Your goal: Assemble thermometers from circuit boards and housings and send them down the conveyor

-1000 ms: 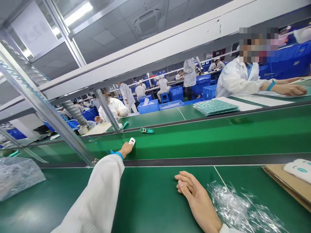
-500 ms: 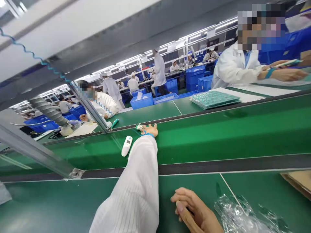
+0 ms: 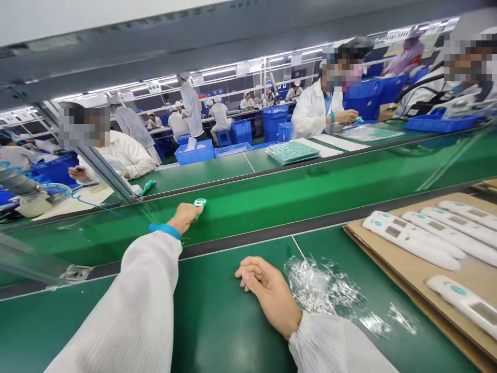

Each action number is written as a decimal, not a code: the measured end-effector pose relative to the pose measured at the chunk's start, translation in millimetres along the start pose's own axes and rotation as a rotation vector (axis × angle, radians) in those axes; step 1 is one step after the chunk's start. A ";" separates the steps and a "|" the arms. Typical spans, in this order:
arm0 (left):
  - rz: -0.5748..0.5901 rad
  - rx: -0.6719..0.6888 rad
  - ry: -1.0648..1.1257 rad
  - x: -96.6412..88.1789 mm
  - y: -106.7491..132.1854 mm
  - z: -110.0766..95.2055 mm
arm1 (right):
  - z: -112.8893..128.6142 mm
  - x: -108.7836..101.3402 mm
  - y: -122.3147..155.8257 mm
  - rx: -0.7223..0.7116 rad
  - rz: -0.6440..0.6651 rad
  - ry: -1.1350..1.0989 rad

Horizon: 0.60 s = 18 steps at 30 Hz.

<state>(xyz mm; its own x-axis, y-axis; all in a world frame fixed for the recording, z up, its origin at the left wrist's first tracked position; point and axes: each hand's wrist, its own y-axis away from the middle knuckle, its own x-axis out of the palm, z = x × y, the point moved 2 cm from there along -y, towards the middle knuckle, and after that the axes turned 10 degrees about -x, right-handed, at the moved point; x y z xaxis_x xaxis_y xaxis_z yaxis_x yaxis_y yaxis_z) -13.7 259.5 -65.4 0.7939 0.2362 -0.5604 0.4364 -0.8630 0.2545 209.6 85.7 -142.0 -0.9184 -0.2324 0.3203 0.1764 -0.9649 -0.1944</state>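
My left hand (image 3: 186, 216) reaches out over the green conveyor belt, its fingers closed on a small green circuit board (image 3: 200, 203) with a pale part on it. A blue band circles that wrist. Closer to me, my right hand (image 3: 269, 290) hovers at or just above the dark green bench, with loosely bent fingers and nothing visible in them. Crumpled clear plastic film (image 3: 322, 285) lies beside it on the right.
White thermometer-like devices (image 3: 411, 238) with small screens lie on a cardboard sheet (image 3: 373, 246) at right. Across the belt are a stack of green boards (image 3: 293, 152), a green tool (image 3: 147, 187) and seated co-workers. A metal post (image 3: 104, 173) rises at left.
My left hand has closed on the circuit board and lifted it from the belt, drawing back. My view has turned right, bringing the cardboard sheet in. The white device on the belt no longer shows.
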 end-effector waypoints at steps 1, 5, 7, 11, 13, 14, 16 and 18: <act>0.073 -0.006 0.027 -1.7 19.7 7.7 | -0.2 -0.2 0.0 -0.005 0.008 0.005; 0.227 0.025 0.100 9.6 116.1 52.2 | -1.5 -3.6 0.2 -0.004 -0.033 0.011; 0.354 0.167 0.181 25.2 162.2 74.2 | -2.3 -6.1 0.1 -0.016 -0.071 0.033; 0.427 0.279 0.230 46.6 211.6 103.4 | -2.3 -8.5 0.3 -0.053 -0.021 0.124; 0.387 0.295 0.234 46.9 216.8 108.0 | 0.0 -10.0 1.1 -0.081 -0.013 0.190; 0.369 0.310 0.230 45.4 217.4 108.3 | 1.8 -10.9 1.5 -0.093 -0.019 0.222; 0.318 0.341 0.192 41.2 218.0 107.1 | 6.6 -11.8 2.9 -0.116 -0.025 0.299; 0.232 0.351 0.106 37.2 219.7 105.7 | 12.3 -10.0 5.4 -0.150 -0.020 0.400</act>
<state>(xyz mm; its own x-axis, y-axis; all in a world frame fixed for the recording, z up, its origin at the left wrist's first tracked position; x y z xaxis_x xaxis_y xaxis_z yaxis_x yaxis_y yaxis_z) 66.9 31.4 -113.6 0.9008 0.0468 -0.4316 0.0852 -0.9939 0.0701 224.1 81.3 -134.8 -0.9914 -0.1193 -0.0537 0.1305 -0.9335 -0.3341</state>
